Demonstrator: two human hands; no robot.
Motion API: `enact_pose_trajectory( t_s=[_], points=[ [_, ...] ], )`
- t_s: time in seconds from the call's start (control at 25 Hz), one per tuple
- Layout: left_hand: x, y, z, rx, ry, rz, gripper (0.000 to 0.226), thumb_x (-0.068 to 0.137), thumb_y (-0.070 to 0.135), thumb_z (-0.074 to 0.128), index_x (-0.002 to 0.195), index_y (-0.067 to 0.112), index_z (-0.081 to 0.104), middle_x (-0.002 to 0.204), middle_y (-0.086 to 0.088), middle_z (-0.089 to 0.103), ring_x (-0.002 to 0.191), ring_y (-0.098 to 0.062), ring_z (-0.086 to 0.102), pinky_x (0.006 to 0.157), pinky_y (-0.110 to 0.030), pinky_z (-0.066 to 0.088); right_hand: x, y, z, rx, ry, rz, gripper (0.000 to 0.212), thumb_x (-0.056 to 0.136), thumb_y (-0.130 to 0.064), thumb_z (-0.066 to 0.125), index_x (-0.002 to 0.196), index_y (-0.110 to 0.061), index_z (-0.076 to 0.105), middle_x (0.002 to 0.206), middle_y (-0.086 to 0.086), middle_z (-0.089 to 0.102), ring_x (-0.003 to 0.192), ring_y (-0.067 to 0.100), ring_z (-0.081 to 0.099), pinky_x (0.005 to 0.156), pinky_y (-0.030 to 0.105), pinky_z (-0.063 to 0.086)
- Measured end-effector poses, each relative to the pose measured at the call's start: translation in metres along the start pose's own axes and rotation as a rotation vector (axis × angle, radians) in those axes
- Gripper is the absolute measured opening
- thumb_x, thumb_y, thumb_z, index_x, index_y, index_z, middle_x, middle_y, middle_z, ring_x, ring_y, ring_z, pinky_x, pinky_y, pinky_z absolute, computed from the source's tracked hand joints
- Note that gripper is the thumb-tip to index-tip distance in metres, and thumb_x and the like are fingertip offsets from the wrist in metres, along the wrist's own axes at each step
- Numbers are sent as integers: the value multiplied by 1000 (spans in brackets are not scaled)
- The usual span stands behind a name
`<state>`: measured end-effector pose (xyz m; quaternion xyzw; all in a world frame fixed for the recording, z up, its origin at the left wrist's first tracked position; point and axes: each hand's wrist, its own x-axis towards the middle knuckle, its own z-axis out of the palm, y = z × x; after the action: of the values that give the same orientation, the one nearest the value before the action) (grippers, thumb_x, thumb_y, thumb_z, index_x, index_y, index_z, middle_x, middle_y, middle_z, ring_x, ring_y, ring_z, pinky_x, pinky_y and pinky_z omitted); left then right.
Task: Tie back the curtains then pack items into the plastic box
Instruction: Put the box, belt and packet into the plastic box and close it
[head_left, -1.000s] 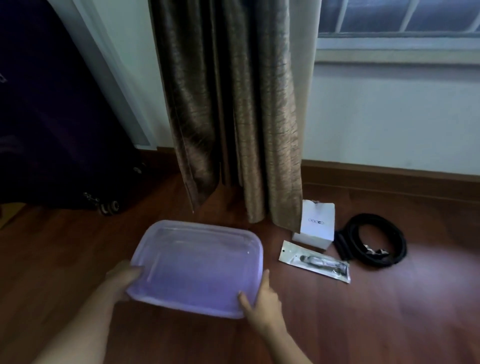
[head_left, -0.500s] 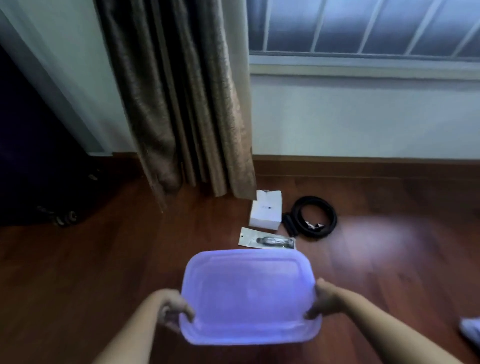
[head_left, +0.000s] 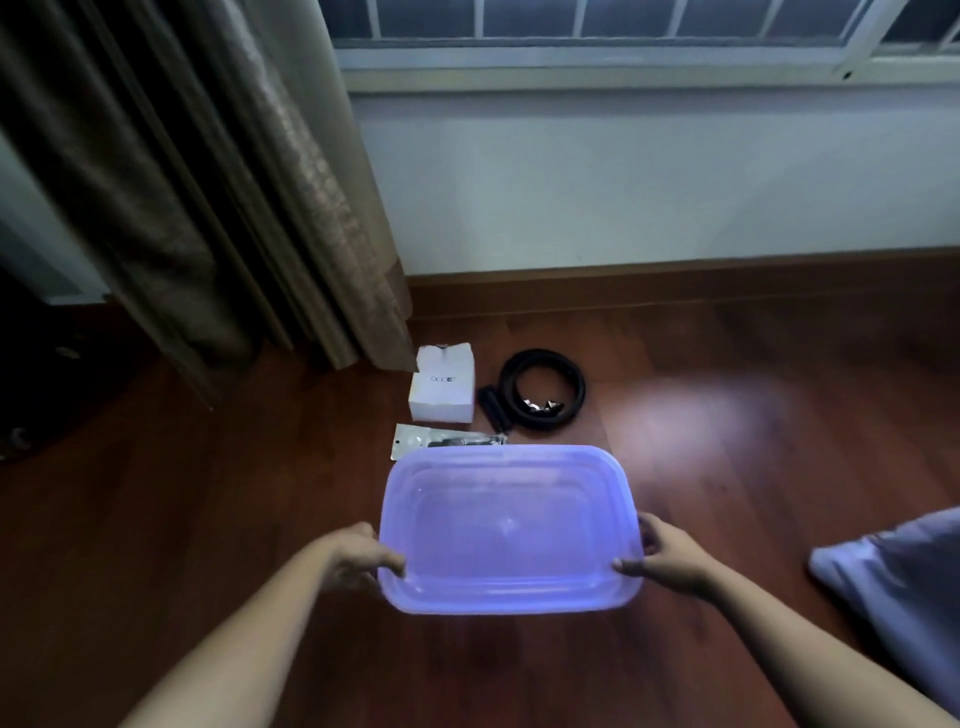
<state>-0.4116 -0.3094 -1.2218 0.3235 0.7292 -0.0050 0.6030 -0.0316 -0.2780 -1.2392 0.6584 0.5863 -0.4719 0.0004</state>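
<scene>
A translucent purple plastic box (head_left: 506, 525) with its lid on is held above the wooden floor, level, in front of me. My left hand (head_left: 358, 558) grips its left side and my right hand (head_left: 662, 558) grips its right side. Beyond the box lie a small white carton (head_left: 441, 383), a flat clear packet (head_left: 441, 441) partly hidden by the box's far edge, and a coiled black belt (head_left: 540, 389). The brown curtain (head_left: 208, 182) hangs loose at the upper left, reaching the floor.
A window (head_left: 597, 21) with bars sits above a pale wall and a wooden skirting board (head_left: 675, 291). A grey pillow or cushion (head_left: 898, 582) lies at the right edge. A dark piece of luggage (head_left: 31, 395) stands at the far left.
The box has been lifted off the floor by both hands and carried to the right, away from the curtain. My view has shifted right, bringing the cushion into sight.
</scene>
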Motion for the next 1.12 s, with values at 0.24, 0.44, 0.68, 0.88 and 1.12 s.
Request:
enact_pose_trajectory(
  t_s=[0.24,0.44,0.68,0.88,1.12],
  points=[
    [-11,-8,7,37,-6,-76,85,78,29,74,141,6,21,128,-20,50,96,-30,63,73,-34,50,2,13,-4,148,-22,-19,61,79,-21,73,133,-23,43,112,1,63,97,15,63,82,30,52],
    [-24,29,16,309,606,451,89,87,45,59,150,7,9,154,-16,20,141,-28,25,111,-34,25,-9,14,-9,187,-79,31,39,79,3,56,111,-16,63,90,1,70,68,3,62,63,17,48],
    [-11,49,142,830,413,936,78,89,54,42,145,2,27,153,-13,27,141,-23,28,113,-30,25,-5,40,15,247,122,-15,18,71,-6,70,87,-14,67,73,3,67,60,9,57,60,23,49],
    [15,49,200,1047,440,961,90,61,76,43,117,9,66,122,-10,65,111,-27,63,77,-44,55,-10,50,24,433,26,42,17,67,-4,69,80,-8,59,66,3,60,51,6,53,50,18,44],
    [35,44,210,1104,496,1081,66,80,53,42,122,2,51,118,-13,66,108,-37,63,78,-51,54,1,52,27,351,135,-18,19,77,1,67,77,-16,59,69,0,62,64,12,55,65,24,48]
  ],
)
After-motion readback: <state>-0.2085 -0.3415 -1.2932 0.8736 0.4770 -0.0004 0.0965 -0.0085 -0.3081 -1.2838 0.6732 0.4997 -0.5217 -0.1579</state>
